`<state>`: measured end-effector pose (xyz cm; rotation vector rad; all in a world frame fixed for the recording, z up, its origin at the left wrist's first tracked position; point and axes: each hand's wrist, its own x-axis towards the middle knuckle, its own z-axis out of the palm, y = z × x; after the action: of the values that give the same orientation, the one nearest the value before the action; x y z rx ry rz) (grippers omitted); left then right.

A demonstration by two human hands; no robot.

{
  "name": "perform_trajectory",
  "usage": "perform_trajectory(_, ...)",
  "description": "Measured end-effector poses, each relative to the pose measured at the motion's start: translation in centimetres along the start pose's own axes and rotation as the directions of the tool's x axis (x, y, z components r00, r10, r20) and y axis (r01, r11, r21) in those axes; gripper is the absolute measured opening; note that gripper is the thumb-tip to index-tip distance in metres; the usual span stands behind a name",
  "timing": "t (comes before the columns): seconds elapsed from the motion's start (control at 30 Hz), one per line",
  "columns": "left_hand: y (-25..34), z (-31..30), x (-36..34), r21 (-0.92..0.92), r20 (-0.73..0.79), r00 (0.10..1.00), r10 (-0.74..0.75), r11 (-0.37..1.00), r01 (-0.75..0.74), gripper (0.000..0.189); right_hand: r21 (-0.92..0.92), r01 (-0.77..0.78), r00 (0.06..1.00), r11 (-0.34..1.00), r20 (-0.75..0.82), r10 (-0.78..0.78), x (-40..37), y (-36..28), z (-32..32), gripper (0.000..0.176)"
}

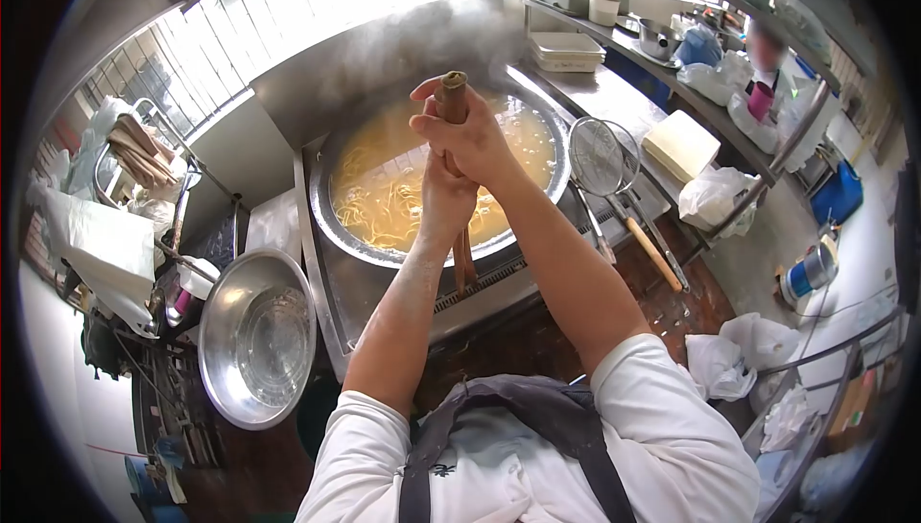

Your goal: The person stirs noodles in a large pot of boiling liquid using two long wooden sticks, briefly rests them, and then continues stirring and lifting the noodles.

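Observation:
A brown wooden stick (pixel 463 259) is gripped in both my hands, one above the other, over the large pan. My right hand (pixel 472 139) is closed around it near its top end. Just below, my left hand (pixel 449 192) is closed around the same stick, partly hidden by the right. The stick's lower part shows between my forearms, across the pan's near rim. Yellow noodles (pixel 389 206) float in cloudy, bubbling liquid in the wide round pan (pixel 324 206), and steam rises behind it.
Right of the pan lie a wire strainer (pixel 602 156) and a wooden-handled tool (pixel 654 254). An empty metal basin (pixel 259 341) stands at left. Plastic tubs (pixel 568 51), a cream block-shaped container (pixel 681 144) and a white plastic bag (pixel 718 199) line the right side.

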<state>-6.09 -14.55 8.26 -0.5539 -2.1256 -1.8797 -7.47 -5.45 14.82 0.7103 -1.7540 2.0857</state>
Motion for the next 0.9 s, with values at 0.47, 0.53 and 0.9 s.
perform_trajectory(0.47, -3.6, 0.5, 1.3, 0.005, -0.038, 0.965, 0.259, 0.966, -0.259, 0.047, 0.033, 0.103, 0.995, 0.994, 0.013, -0.103, 0.7, 0.6, -0.7, 0.03)
perform_trajectory(0.53, -3.6, -0.5, 0.8, 0.044, -0.042, 0.969, 0.245, 0.969, -0.243, 0.048, 0.057, 0.094, 0.995, 0.994, 0.009, -0.095, 0.6, 0.9, 0.3, 0.03)
perform_trajectory(0.9, -1.3, -0.3, 0.4, 0.018, -0.047, 0.994, 0.101, 0.995, -0.1, 0.064, 0.115, -0.004, 0.999, 0.993, 0.047, -0.001, 0.5, 0.9, 0.5, 0.032)
